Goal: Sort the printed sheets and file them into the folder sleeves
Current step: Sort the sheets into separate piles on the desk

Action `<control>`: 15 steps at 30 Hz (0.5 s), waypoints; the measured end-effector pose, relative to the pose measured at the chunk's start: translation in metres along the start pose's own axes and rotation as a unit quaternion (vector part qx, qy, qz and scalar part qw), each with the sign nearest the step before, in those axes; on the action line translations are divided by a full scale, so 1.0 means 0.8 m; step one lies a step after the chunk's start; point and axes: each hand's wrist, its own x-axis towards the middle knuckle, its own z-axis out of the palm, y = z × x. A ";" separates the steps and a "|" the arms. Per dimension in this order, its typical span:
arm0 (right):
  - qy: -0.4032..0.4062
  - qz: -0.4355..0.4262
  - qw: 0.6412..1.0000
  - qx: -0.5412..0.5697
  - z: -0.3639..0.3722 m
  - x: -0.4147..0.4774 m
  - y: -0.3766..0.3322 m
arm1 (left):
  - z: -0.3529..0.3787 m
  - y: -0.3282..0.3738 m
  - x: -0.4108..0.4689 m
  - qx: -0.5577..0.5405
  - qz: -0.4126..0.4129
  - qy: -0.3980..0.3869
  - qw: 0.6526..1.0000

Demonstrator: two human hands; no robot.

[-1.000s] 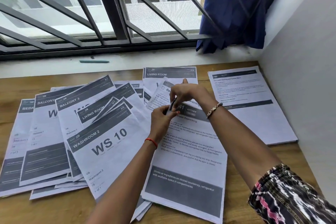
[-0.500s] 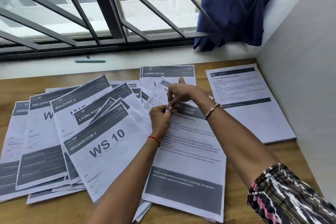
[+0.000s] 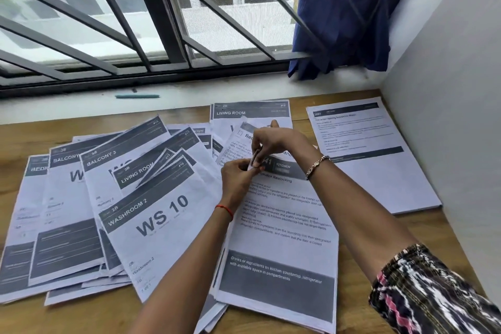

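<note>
Pretty early days here, I'd say. No folder in view anywhere, so nothing looked filed. The sheets (image 3: 67,211) lay fanned across the table (image 3: 450,238), a washroom sheet (image 3: 162,225) topping the left bunch and a neater pile (image 3: 379,171) by the wall. The left hand (image 3: 238,173) and right hand (image 3: 271,141) both pinched the top corner of the kitchen sheet (image 3: 279,225) in the middle, probably mid-sort.
</note>
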 end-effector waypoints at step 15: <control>0.051 0.053 0.996 0.057 -0.033 -0.033 0.027 | -0.007 0.011 -0.003 -0.044 -0.045 -0.069 0.996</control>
